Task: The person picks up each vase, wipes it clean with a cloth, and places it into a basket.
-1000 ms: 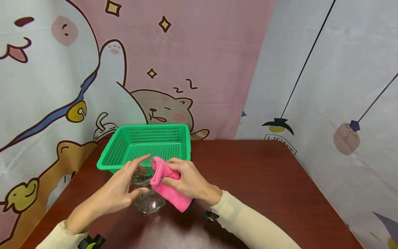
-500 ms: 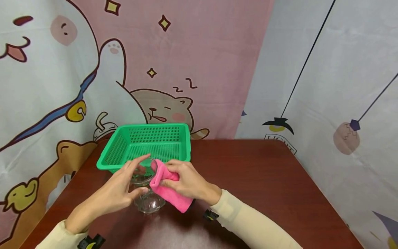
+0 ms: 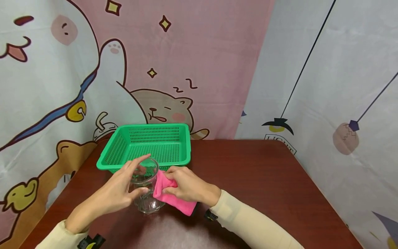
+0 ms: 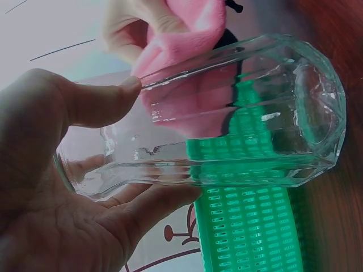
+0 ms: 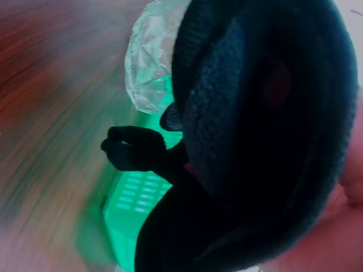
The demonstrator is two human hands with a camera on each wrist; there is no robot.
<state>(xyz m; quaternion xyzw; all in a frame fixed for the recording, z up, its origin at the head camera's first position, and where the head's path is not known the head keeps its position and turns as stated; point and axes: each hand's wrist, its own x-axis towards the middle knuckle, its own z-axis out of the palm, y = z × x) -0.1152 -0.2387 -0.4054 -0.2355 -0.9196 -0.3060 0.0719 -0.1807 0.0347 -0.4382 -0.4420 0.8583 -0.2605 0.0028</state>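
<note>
A clear glass vase [image 4: 266, 113] with a flared mouth and a thick faceted base is gripped by my left hand [image 3: 118, 188], thumb on one side and fingers on the other near its mouth. In the head view its base [image 3: 149, 204] is low, close over the table. My right hand [image 3: 189, 185] pinches a folded pink cloth [image 3: 177, 202] that lies against the right side of the vase. Dark fabric [image 5: 227, 113] with a small looped end fills much of the right wrist view and hides most of that hand's fingers.
Behind the vase a green perforated plastic basket [image 3: 107, 167] stands on the dark reddish-brown table [image 3: 248, 180]. A cartoon-printed cloth backdrop [image 3: 214, 69] hangs along the back and sides.
The right hand has drawn the pink cloth down from the vase's rim along its right side, uncovering the mouth. The left hand and vase have stayed in place.
</note>
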